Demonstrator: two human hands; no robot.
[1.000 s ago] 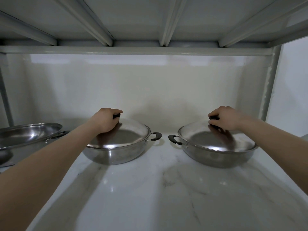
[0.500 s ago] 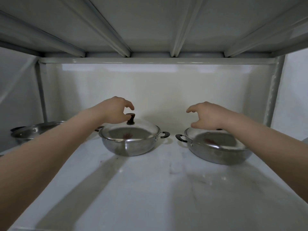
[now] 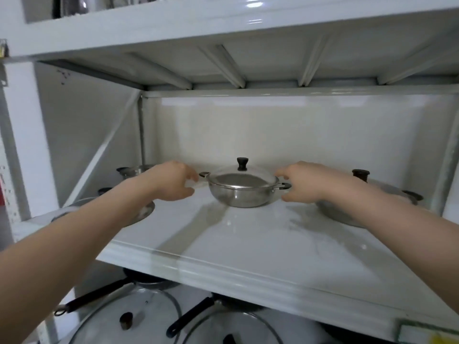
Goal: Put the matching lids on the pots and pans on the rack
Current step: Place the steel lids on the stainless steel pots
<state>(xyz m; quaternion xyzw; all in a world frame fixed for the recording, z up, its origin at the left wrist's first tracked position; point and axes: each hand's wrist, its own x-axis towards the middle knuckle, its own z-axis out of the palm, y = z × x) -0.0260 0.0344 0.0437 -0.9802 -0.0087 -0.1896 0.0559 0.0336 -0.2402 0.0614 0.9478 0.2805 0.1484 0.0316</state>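
A steel pot (image 3: 242, 197) stands at the back middle of the white shelf (image 3: 248, 242), closed by a glass lid (image 3: 242, 176) with a black knob. My left hand (image 3: 171, 181) hovers open just left of its left handle. To the right of the pot's right handle, my right hand (image 3: 301, 182) is open too, holding nothing. A second lidded pot (image 3: 387, 194) sits at the right, partly behind my right forearm. Further steel pans (image 3: 134, 171) stand at the left, partly hidden by my left arm.
The shelf above (image 3: 223, 28) hangs low over the pots. On the shelf below lie black-handled pans with glass lids (image 3: 129, 316). A diagonal brace and post (image 3: 141, 135) close the left side; another post (image 3: 449, 157) bounds the right.
Both hands have let go of the lid knobs and pulled back. The view has backed away from the shelf, so the shelf front and the lower shelf now show.
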